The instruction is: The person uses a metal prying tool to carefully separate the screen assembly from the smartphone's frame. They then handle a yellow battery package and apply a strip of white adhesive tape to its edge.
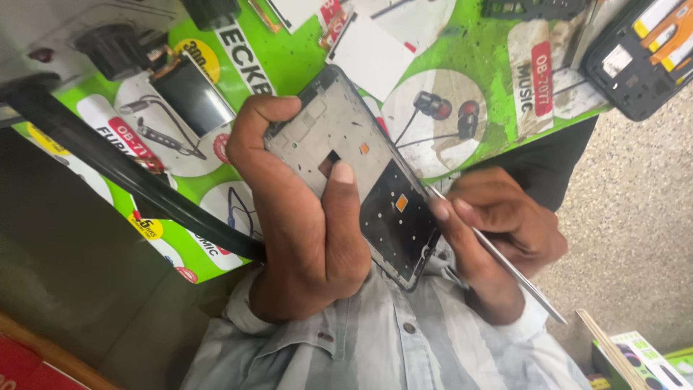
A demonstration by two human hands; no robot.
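Phone frame [361,173], stripped and grey, is gripped by the left hand [303,224], thumb pressed across its back for steadiness. Thin metal tweezers [498,253] are pinched by the right hand [498,231] against its edge, above the green mat [462,50].

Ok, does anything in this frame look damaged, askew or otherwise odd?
Nothing looks broken. The left hand holds a stripped phone frame with its inner side exposed, and the right hand holds a thin metal tool at its edge. Loose phone parts lie scattered across the green mat.
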